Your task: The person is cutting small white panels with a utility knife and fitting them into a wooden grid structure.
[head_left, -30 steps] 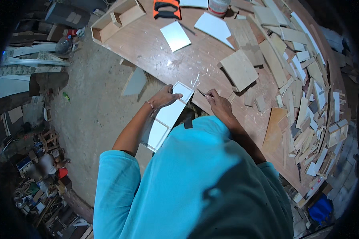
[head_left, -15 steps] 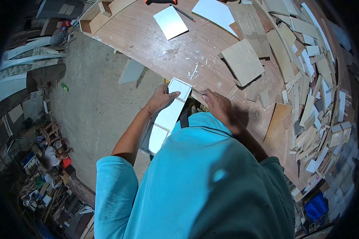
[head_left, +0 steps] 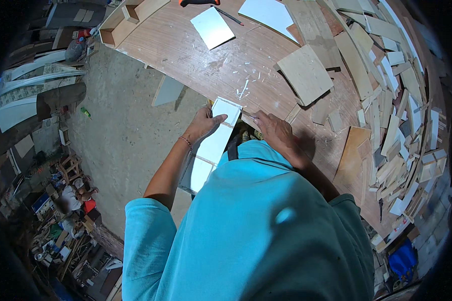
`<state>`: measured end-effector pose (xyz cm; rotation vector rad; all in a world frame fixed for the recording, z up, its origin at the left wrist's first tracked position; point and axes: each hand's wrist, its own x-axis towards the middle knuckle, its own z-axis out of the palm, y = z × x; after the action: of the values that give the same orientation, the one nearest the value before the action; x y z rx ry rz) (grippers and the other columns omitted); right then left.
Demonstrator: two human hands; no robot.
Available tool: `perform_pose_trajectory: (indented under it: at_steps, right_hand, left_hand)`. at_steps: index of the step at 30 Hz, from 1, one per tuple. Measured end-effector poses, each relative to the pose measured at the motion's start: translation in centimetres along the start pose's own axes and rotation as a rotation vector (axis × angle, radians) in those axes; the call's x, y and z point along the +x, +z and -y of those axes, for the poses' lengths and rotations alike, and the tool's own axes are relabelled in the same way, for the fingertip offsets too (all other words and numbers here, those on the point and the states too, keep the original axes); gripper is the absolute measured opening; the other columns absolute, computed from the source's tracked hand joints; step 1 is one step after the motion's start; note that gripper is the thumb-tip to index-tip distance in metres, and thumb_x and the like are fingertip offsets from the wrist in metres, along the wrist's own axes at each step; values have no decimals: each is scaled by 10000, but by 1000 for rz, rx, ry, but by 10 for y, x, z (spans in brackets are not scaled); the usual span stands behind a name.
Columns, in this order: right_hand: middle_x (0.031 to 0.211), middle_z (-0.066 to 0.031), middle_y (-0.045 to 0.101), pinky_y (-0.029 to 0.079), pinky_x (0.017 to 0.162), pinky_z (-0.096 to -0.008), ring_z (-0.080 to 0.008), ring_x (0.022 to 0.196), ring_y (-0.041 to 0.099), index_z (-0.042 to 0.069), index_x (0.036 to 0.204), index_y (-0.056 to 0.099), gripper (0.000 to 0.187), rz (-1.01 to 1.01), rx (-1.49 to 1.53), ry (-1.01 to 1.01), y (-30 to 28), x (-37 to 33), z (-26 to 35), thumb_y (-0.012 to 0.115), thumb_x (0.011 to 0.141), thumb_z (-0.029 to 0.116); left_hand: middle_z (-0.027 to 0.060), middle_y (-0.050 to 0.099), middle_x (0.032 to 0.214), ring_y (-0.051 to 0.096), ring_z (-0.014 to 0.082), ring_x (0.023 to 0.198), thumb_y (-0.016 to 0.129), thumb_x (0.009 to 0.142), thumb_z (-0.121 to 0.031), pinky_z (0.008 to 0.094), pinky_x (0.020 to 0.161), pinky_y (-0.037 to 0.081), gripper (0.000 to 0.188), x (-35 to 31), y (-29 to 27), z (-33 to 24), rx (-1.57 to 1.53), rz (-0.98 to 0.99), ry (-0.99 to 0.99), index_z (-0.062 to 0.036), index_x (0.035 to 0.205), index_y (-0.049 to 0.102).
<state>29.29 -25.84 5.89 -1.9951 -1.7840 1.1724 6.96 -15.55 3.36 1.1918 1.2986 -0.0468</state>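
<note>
A long white divided wooden box (head_left: 211, 146) slants from the table edge down toward my body. My left hand (head_left: 203, 124) is closed on its left side, with the thumb across the white face near the far end. My right hand (head_left: 277, 132) is closed around a small thin-bladed tool (head_left: 248, 116), whose tip is at the box's far right corner. Most of the tool is hidden by my fingers, so its exact kind is unclear. The box's near end goes behind my blue shirt.
Thin white shavings (head_left: 243, 89) lie on the wooden table (head_left: 176, 45). Beyond are a white square panel (head_left: 212, 28), a pencil (head_left: 229, 16) and an orange-and-black handle (head_left: 198, 2). A plywood square (head_left: 305, 75) and heaped offcuts (head_left: 391, 145) fill the right. Another person (head_left: 71, 198) is at far left.
The view has shifted slightly. Both hands keep nearly the same place on the box and the tool, with the tool's tip still at the corner.
</note>
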Motion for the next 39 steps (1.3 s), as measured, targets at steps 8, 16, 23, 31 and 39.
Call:
perform_pose_trajectory:
  at_steps: [8, 16, 23, 31, 39]
  right_hand:
    - [776, -198, 577, 446, 605, -505, -398, 721, 580, 117, 1032, 495, 220, 8, -24, 28, -2, 6, 6, 415, 909, 280]
    - [756, -215, 580, 438, 608, -508, -409, 729, 584, 104, 1016, 472, 208, -28, 53, -21, 3, 2, -3, 411, 906, 270]
    - [720, -243, 582, 436, 599, -525, -416, 705, 587, 75, 1018, 445, 200, 7, 11, 15, -8, 0, 0, 395, 912, 238]
    - [630, -217, 577, 445, 525, -506, -411, 626, 590, 66, 1023, 424, 175, -5, -91, 31, -8, 6, 3, 394, 915, 200]
    - [644, -245, 576, 454, 532, -492, -421, 598, 577, 9, 911, 376, 172, -213, -128, 33, 12, 22, -1, 420, 897, 175]
  left_hand:
    - [66, 572, 854, 505, 116, 769, 681, 787, -203, 236, 671, 427, 377, -7, 2, -13, -25, 10, 54, 68, 989, 513]
    - [61, 581, 851, 507, 113, 780, 693, 780, -200, 236, 674, 427, 389, -3, 0, -6, 31, -2, -30, 66, 1001, 516]
    - [28, 577, 832, 497, 99, 740, 684, 785, -225, 226, 642, 416, 441, -7, -2, -11, -62, 24, 164, 65, 1055, 493]
    - [109, 576, 685, 550, 177, 645, 683, 760, -314, 302, 599, 432, 420, 0, -6, -55, 501, -69, 82, 13, 928, 481]
    - [207, 606, 790, 591, 389, 801, 631, 756, -305, 459, 673, 440, 389, 25, -5, -79, 784, -190, 223, -51, 996, 459]
